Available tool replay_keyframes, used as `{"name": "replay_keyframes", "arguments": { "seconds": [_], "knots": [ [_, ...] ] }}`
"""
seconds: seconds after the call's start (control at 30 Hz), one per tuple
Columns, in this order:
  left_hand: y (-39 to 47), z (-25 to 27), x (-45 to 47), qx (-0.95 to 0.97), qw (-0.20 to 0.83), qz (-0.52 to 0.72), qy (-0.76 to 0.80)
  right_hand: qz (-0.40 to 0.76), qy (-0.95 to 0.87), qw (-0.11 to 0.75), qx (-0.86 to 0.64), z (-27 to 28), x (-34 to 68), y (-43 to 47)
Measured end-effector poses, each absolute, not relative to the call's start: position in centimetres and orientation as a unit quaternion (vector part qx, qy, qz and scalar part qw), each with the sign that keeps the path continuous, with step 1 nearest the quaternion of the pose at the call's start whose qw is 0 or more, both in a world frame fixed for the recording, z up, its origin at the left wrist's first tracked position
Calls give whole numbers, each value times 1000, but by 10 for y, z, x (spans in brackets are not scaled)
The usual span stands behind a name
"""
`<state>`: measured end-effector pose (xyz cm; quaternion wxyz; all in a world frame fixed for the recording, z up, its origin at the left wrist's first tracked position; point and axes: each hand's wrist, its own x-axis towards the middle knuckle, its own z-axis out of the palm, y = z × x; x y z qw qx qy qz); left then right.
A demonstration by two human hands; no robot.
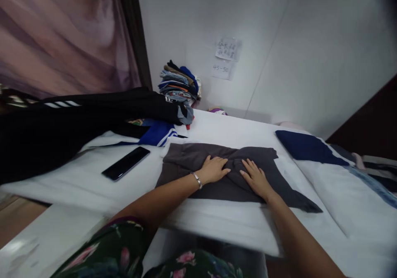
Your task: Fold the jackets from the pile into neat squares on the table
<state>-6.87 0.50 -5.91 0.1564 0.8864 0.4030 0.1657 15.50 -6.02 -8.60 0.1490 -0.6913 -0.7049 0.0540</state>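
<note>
A dark grey garment [182,158] lies spread over the white-covered table, its cloth bunched into creases between my two hands. My left hand [214,169], with a silver bracelet at the wrist, rests flat on its middle, fingers stretched out. Just to the right, my right hand [256,178] presses on the same cloth with its fingers spread. A narrower part of the garment tapers toward the lower right. Its exact kind is hard to make out.
A black phone [126,163] lies left of the garment. Beyond it are a heap of black clothing [93,116] and a blue striped garment [159,132]. A stack of folded clothes [178,81] stands by the wall. Folded navy cloth [307,146] lies at right. Paper notes [226,49] hang on the wall.
</note>
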Motion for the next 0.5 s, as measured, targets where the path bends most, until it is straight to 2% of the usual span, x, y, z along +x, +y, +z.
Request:
{"name": "replay_keyframes", "arguments": {
  "seconds": [0.17,0.3,0.5],
  "knots": [
    [16,-49,-148,861,126,160,466,41,-708,165,-685,-106,158,-60],
    [32,-44,-214,758,87,179,621,26,-713,171,-679,-109,162,-61],
    [39,-51,-254,630,155,211,731,20,-715,181,-675,-113,163,-60]
  ]
}}
